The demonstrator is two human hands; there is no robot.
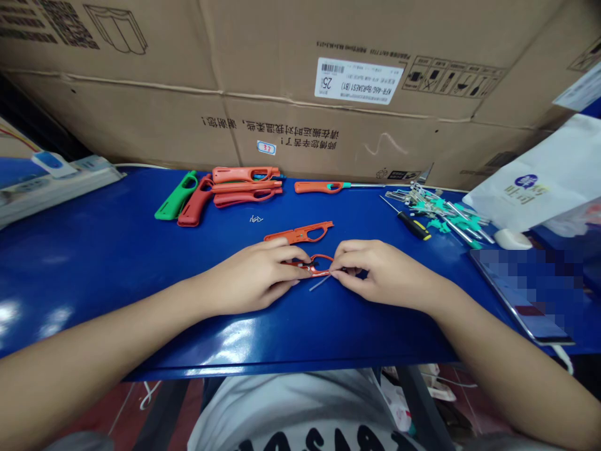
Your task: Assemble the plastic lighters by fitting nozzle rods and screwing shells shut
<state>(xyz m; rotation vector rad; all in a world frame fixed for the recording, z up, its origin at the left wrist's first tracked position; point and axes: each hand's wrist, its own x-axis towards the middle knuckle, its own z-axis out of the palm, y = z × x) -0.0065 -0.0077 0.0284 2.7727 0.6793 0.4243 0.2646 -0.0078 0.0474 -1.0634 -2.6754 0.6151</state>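
In the head view, an orange lighter casing half (319, 273) lies at the middle of the table with small dark and metal parts in it. Over its left end, my left hand (253, 275) is closed, fingers and thumb gripping the casing. My right hand (370, 272) pinches at the casing's right end. A thin clear tube (319, 284) slants down and left from those fingertips. What else sits between the right fingers is hidden. Just beyond both hands is a second orange casing half (300, 233), with its finger loop to the right.
Red-orange casings (246, 185) and a green casing (176, 200) lie back left, near small screws (256, 218). An assembled lighter (319, 187) rests by the cardboard box (282, 75). Rightward are a screwdriver (413, 225), lighter nozzles (446, 213), a phone (521, 294) and a white bag (539, 175).
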